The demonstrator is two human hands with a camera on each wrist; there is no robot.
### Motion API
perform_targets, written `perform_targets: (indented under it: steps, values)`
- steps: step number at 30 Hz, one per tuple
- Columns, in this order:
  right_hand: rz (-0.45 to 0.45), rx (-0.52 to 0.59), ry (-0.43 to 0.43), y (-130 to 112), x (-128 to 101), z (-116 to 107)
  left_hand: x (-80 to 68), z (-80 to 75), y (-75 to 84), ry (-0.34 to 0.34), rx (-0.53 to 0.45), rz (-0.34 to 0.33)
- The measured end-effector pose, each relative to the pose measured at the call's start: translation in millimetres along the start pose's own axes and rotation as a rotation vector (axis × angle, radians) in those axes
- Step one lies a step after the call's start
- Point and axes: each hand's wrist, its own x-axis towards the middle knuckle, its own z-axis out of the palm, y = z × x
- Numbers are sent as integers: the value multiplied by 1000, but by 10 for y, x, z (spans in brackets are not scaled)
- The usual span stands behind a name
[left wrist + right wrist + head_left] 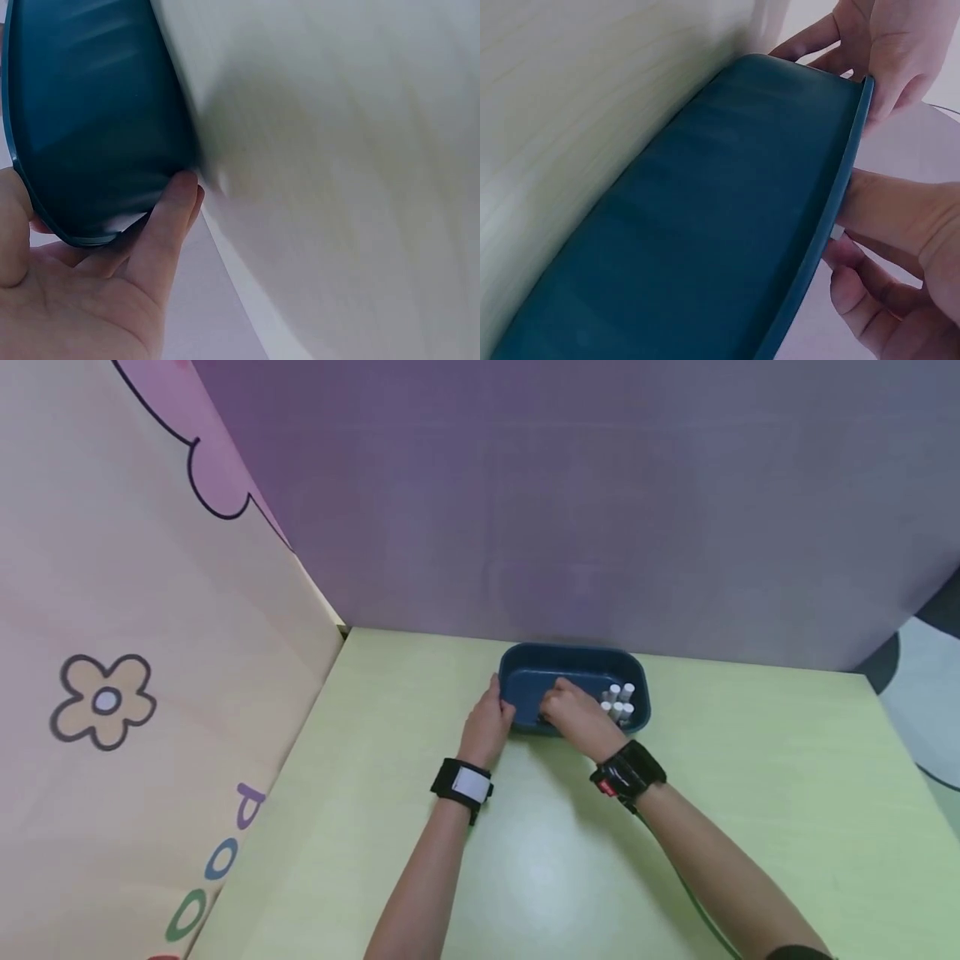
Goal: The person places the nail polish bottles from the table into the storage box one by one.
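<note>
A dark blue tray [570,649] stands on the green table [750,777] close to the back panel. My left hand [491,710] grips its left end: the thumb lies over the rim and the fingers [169,217] press the outer wall of the tray [90,112]. My right hand [573,706] reaches over the near rim, and its curled fingers [859,285] sit just inside the tray [727,225]. The left hand [877,45] also shows at the tray's far end. Several white cylinders [618,700] stand upright in the tray's right part.
A purple panel [600,485] closes the back just behind the tray. A pale panel with a flower drawing [105,702] walls the left side. The green tabletop stretches toward me and to the right.
</note>
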Motion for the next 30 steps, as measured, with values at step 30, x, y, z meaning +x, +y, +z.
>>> perform_targets:
  steps: [30]
  values:
    - [2, 15, 12, 70, -170, -203, 47, -89, -62, 3, 168, 78]
